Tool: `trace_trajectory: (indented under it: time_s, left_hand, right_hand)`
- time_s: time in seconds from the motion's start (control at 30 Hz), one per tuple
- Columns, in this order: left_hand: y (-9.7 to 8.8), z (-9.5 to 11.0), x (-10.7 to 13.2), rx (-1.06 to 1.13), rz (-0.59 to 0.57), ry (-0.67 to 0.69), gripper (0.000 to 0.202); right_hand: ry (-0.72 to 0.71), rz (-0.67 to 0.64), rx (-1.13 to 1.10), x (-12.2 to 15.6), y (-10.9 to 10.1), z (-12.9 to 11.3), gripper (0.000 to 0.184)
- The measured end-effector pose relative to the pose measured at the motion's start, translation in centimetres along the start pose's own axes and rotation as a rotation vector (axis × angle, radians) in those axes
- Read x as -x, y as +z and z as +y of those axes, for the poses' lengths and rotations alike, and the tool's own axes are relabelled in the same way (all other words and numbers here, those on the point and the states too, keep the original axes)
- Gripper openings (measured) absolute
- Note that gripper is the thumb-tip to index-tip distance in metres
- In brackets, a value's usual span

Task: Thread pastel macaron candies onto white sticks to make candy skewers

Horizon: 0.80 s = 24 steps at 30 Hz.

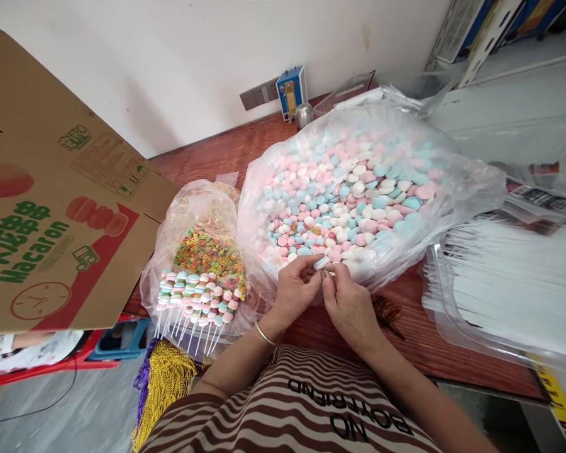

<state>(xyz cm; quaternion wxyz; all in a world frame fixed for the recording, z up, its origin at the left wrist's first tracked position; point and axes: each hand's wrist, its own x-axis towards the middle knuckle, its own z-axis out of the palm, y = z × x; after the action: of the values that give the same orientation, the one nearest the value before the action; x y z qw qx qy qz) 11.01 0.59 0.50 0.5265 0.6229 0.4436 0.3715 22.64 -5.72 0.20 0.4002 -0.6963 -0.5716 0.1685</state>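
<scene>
My left hand (296,286) and my right hand (349,301) meet at the near edge of a big clear plastic bag (462,182) full of pink, blue and white round candies (349,195). Together the fingertips pinch one pale candy piece (321,262); whether a stick is in it is too small to tell. A bangle sits on my left wrist. To the left, a smaller clear bag (193,207) holds several finished candy skewers (195,296) on white sticks, lying over small colourful ring candies (207,251).
A clear tray of white sticks (504,283) lies at the right on the red-brown wooden table (419,340). A tilted cardboard box printed "Macaron" (51,189) stands at the left. Gold and purple ties (163,380) hang below the small bag. A blue device (291,91) stands by the wall.
</scene>
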Motion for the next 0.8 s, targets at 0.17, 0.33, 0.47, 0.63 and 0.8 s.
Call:
trace_trajectory:
  time_s: [0.17, 0.33, 0.47, 0.63, 0.8]
  left_hand:
    - [-1.2, 0.5, 1.1, -0.119, 0.012, 0.085, 0.054]
    - [-5.9, 0.9, -0.1, -0.238, 0.308, 0.225, 0.031]
    - [-8.2, 0.9, -0.5, -0.403, 0.356, 0.29, 0.02]
    - [-7.2, 1.1, -1.1, -0.724, 0.031, 0.419, 0.014]
    - [-6.6, 0.8, -3.3, -1.039, 0.001, 0.39, 0.02]
  right_hand:
    - [0.103, -0.005, -0.437, -0.5, 0.6, 0.5, 0.024]
    - [0.232, -0.012, -0.732, -0.3, 0.4, 1.3, 0.024]
    - [0.249, -0.012, -0.759, -0.2, 0.0, 1.4, 0.025]
    - [0.253, -0.035, -0.763, -0.2, 0.1, 1.0, 0.026]
    - [0.26, -0.027, -0.753, 0.1, 0.0, 1.1, 0.025]
